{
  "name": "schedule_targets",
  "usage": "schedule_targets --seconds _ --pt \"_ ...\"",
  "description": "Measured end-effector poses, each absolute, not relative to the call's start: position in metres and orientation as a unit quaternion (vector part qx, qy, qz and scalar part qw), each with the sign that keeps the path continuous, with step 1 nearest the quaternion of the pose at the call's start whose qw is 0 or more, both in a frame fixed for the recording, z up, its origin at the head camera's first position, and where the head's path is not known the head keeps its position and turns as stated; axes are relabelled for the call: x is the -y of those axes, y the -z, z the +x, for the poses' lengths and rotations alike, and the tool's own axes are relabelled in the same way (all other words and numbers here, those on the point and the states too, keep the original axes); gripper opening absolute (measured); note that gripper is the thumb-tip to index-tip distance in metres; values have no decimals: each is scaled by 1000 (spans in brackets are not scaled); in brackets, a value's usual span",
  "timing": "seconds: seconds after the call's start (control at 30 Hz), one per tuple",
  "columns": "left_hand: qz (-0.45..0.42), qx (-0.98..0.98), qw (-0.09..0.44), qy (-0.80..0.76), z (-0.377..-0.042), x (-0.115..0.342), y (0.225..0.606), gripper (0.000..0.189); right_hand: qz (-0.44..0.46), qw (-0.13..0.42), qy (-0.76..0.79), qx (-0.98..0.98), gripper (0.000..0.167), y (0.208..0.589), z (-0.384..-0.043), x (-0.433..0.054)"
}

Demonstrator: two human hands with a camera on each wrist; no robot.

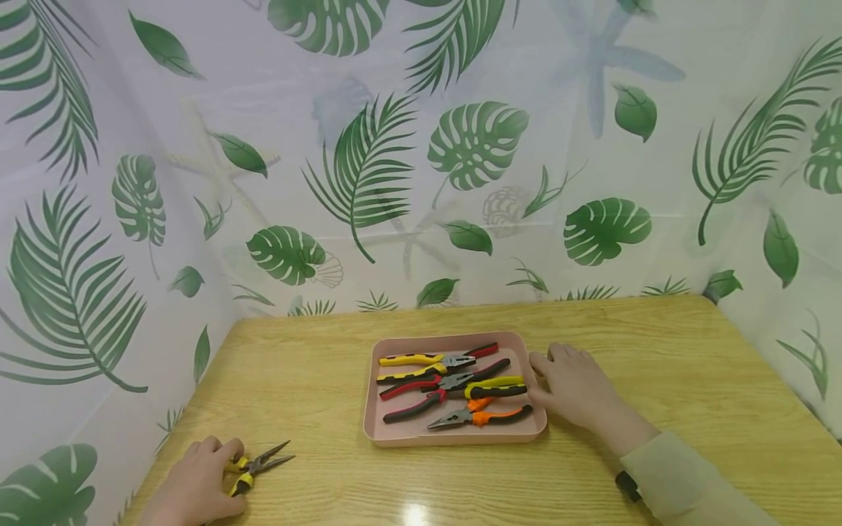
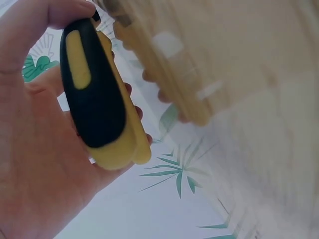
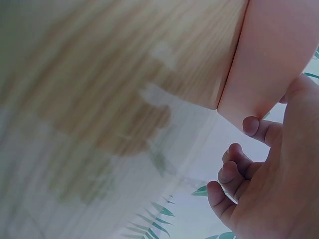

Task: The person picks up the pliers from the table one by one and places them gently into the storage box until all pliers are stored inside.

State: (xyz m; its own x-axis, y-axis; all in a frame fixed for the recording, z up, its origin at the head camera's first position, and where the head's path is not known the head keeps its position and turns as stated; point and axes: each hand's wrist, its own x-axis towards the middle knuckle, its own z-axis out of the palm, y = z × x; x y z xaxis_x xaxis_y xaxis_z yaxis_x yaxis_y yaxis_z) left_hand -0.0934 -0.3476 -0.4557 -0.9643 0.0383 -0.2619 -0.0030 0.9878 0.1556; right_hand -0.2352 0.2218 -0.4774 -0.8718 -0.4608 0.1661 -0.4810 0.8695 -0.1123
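Note:
My left hand (image 1: 197,478) is at the table's front left and grips long-nose pliers (image 1: 261,464) by their yellow and black handles. Their jaws stand slightly apart, pointing right. In the left wrist view the handles (image 2: 97,99) lie between thumb and fingers. Beside the right end of a pink tray (image 1: 395,431) is my right hand (image 1: 574,383), its fingers loosely bent. In the right wrist view a fingertip (image 3: 250,125) is against the tray's outer wall (image 3: 271,64); the other fingers hold nothing.
Several pliers lie in the tray, among them yellow-black pliers (image 1: 411,359), red-black pliers (image 1: 454,381) and orange-black long-nose pliers (image 1: 483,416). The wooden table (image 1: 316,387) meets a leaf-patterned sheet (image 1: 408,219) at the back and sides.

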Motion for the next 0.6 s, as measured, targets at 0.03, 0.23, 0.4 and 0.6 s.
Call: schedule_targets --seconds 0.03,0.23,0.4,0.6 --pt "11 -988 132 -78 -93 348 455 53 244 67 -75 964 22 477 -235 -222" --pt "17 -990 122 -74 -93 348 456 51 246 73 -74 964 21 477 -235 -222" --pt "26 -992 101 -72 -94 348 457 49 245 70 -73 964 22 478 -236 -222" --pt "28 -994 89 -59 -95 346 455 47 244 69 -74 964 22 478 -235 -222"
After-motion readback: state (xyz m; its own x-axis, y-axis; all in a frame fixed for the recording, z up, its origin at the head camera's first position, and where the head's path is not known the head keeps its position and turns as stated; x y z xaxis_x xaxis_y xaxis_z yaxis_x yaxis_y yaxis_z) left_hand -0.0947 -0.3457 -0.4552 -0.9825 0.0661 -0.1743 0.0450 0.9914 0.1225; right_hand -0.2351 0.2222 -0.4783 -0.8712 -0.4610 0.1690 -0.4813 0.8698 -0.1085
